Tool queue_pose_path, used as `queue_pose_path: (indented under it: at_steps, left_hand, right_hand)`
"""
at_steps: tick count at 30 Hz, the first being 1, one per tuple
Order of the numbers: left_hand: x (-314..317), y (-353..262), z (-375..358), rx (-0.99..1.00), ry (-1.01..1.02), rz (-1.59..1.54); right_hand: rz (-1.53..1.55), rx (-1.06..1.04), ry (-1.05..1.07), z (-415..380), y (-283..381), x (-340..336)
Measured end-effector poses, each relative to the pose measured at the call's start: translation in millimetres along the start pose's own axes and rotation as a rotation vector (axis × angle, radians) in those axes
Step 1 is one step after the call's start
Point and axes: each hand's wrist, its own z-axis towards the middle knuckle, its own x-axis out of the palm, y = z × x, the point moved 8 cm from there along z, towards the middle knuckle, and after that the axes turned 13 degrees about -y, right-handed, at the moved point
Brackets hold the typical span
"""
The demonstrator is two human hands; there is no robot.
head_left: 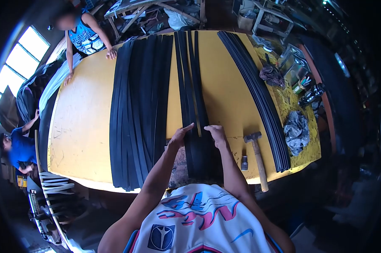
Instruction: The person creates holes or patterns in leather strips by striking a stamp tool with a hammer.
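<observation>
Long black strips (195, 156) run lengthwise down the middle of the yellow table in front of me, split into narrow bands toward the far edge. At their left edge, my left hand (182, 135) is closed on the strips, its fingertips over the top. My right hand (216, 133) grips their right edge, fingers bent inward. The undersides of both grips are hidden. To the left lies a wide layer of overlapping black strips (135, 109).
A stack of thin black strips (258, 97) lies on the right. Near it are a long-handled hammer (258, 162) and a small dark metal piece (244, 162). A crumpled grey cloth (296, 133) is at the right edge. Two people stand left; one person's hand (111, 54) rests on the table (83, 105).
</observation>
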Motion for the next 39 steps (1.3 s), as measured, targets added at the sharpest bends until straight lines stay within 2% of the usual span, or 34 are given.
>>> queue_pose_path:
  at_steps: [1, 2, 4, 6, 8, 10, 11, 12, 14, 15, 18, 20, 21, 24, 26, 28, 29, 30, 33, 35, 39]
  left_hand:
    - [-3.8, 1.8, 4.5, -0.007, -0.004, -0.007]
    - [-8.4, 1.6, 10.4, 0.008, -0.022, 0.010]
    - [-20.9, 10.9, 27.1, 0.014, -0.042, 0.027]
    - [-45.6, 8.7, 38.5, 0.112, -0.285, 0.071]
    - [-54.2, 3.9, 40.4, 0.178, -0.340, 0.112]
    - [-53.3, -17.4, 29.3, 0.326, -0.387, 0.221]
    - [-49.0, -28.4, 17.1, 0.395, -0.491, 0.452]
    - [-39.6, -31.5, 12.0, 0.392, -0.495, 0.450]
    - [-24.7, -40.5, 4.7, 0.399, -0.667, 0.987]
    - [-15.4, -43.4, -3.5, 0.495, -0.758, 1.060]
    - [-3.7, -43.1, -9.4, 0.509, -0.784, 1.131]
    - [3.9, -51.2, -13.6, 0.490, -0.743, 1.168]
    - [5.4, -52.3, -13.3, 0.469, -0.703, 1.210]
    - [-11.0, -55.3, -6.3, 0.413, -0.716, 1.185]
    - [-15.9, -56.7, -1.4, 0.429, -0.678, 1.129]
    - [-23.8, -59.7, 2.9, 0.465, -0.618, 0.998]
    - [-45.9, -42.2, 40.7, 0.423, -0.511, 0.758]
    - [-24.8, -59.2, -1.6, 0.438, -0.540, 0.709]
    - [-44.9, -52.3, 26.8, 0.437, -0.507, 0.687]
    - [-51.3, -49.0, 32.6, 0.393, -0.502, 0.512]
    - [-59.2, -58.5, 40.1, 0.391, -0.465, 0.427]
  right_hand:
    - [-0.122, 0.128, -0.004, 2.4, -9.7, -9.4]
    - [-0.130, 0.139, -0.002, 1.3, -13.4, -7.5]
    - [-0.282, -0.053, -0.003, 1.7, -10.9, -2.8]
    - [-0.328, -0.024, 0.014, 5.1, -19.0, -1.0]
    - [-0.292, -0.127, -0.020, 10.1, -14.3, 1.2]
    - [-0.290, -0.122, -0.029, 16.6, -16.7, 1.9]
    - [-0.288, -0.125, -0.040, 17.8, -18.4, 0.9]
    - [-0.290, -0.122, -0.036, 17.7, -20.6, 0.9]
    - [-0.269, -0.089, -0.032, 21.0, -22.2, 1.6]
    - [-0.272, -0.092, -0.028, 25.0, -26.8, 2.0]
    - [-0.293, -0.076, -0.002, 26.8, -36.1, -0.2]
    - [-0.439, -0.262, -0.152, 14.8, -9.2, -6.5]
    - [-0.431, -0.207, -0.087, 18.7, -12.3, -5.6]
    - [-0.349, -0.096, -0.073, 36.1, -35.1, -9.7]
    - [-0.415, -0.146, -0.101, 45.1, -39.0, -11.3]
    - [-0.136, -0.039, -0.057, 50.4, -44.6, -4.1]
    - [-0.045, 0.028, -0.020, 41.6, -29.2, 0.1]
    - [-0.046, 0.037, -0.023, 44.5, -28.7, 1.7]
    - [0.001, -0.009, -0.038, 53.7, -14.7, 5.7]
    - [0.016, 0.010, -0.057, 60.5, -7.9, 6.4]
    - [0.050, 0.033, -0.046, 81.2, -7.8, 12.7]
